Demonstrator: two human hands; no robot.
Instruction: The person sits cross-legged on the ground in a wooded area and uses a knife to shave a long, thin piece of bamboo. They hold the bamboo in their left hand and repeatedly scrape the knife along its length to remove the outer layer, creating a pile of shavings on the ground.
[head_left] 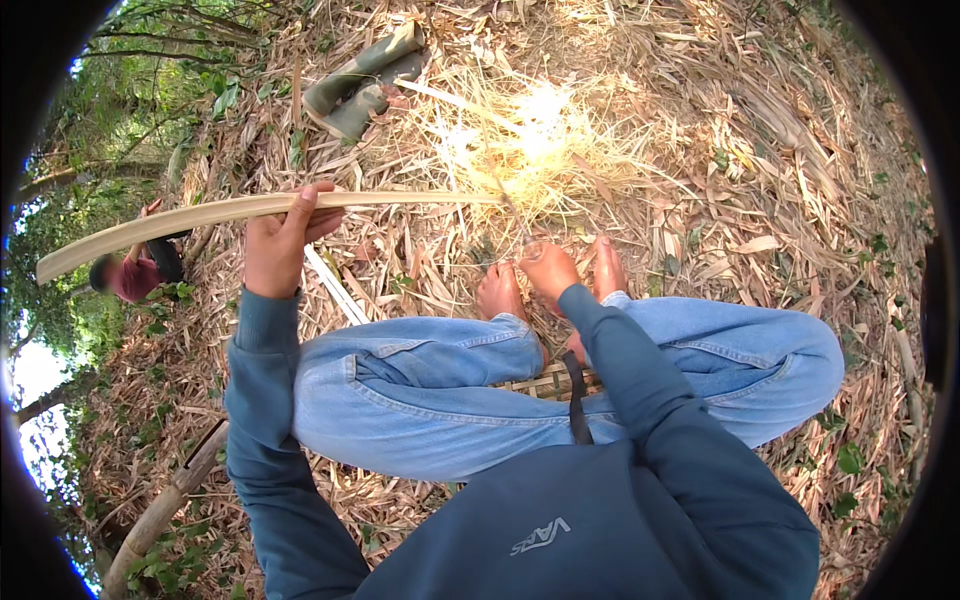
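My left grip (283,238) pinches the strip (230,208), my right grip (549,271) wraps a knife (516,217); shavings (550,178) suggest much paring done, some perhaps left.

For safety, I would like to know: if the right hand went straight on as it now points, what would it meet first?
Probably the right end of the pale strip in the left hand; depth is unclear, so the right hand might pass beneath it, toward the shavings.
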